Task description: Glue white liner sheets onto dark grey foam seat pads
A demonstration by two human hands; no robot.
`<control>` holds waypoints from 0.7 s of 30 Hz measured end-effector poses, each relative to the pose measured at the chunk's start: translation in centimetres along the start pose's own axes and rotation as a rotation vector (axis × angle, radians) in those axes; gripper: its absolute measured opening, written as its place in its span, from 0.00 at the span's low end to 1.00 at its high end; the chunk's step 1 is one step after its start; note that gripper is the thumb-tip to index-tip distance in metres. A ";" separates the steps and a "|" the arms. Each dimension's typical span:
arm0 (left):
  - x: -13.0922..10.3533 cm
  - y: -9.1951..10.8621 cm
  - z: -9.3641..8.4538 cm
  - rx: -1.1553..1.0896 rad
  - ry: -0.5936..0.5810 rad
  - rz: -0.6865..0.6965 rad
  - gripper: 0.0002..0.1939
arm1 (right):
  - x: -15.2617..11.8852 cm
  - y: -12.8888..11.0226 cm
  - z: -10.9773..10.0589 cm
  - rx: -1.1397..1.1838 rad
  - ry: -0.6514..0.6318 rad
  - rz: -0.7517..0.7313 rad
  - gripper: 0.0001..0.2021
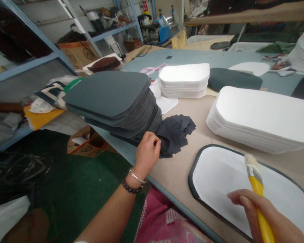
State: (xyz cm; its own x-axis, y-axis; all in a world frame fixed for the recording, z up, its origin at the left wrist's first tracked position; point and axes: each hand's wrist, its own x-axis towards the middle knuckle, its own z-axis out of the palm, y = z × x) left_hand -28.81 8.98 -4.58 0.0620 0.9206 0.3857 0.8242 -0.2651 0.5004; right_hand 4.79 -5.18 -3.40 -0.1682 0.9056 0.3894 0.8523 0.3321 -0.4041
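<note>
My left hand (148, 150) is closed at the near edge of a pile of small black fabric pieces (178, 130), its fingertips pinched on one dark piece whose edge curls up beside them. In my right hand (266, 212) is a paintbrush (258, 189) with a yellow handle and pale bristles pointing up and away. The brush is over a white panel (218, 172) with rounded corners, which lies on a slightly larger dark sheet (192, 184) that shows as a border. Left of the fabric pile stands a tall stack of dark grey-green panels (111, 98).
A thick white stack (263, 118) stands right of the fabric pile, and a smaller white stack (183, 79) is farther back. The table's front edge (177, 204) runs diagonally before me. On the floor at left is an open cardboard box (84, 148).
</note>
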 end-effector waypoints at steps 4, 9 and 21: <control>-0.2 2.5 -0.6 -0.156 0.035 -0.001 0.08 | 3.2 -3.6 2.4 0.040 0.089 -0.023 0.10; -2.0 9.1 0.0 -0.353 -0.074 0.065 0.07 | 5.8 -6.2 4.3 0.295 0.144 0.159 0.12; -2.6 15.5 5.7 -1.251 -0.885 -0.573 0.20 | 1.3 -2.5 -0.7 0.395 0.302 0.568 0.10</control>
State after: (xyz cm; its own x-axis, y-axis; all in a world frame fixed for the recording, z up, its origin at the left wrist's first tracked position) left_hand -13.00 4.15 -2.25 0.5742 0.7256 -0.3793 -0.0633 0.5013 0.8630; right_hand 2.78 -5.02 -1.31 0.4356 0.8731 0.2193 0.5167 -0.0430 -0.8551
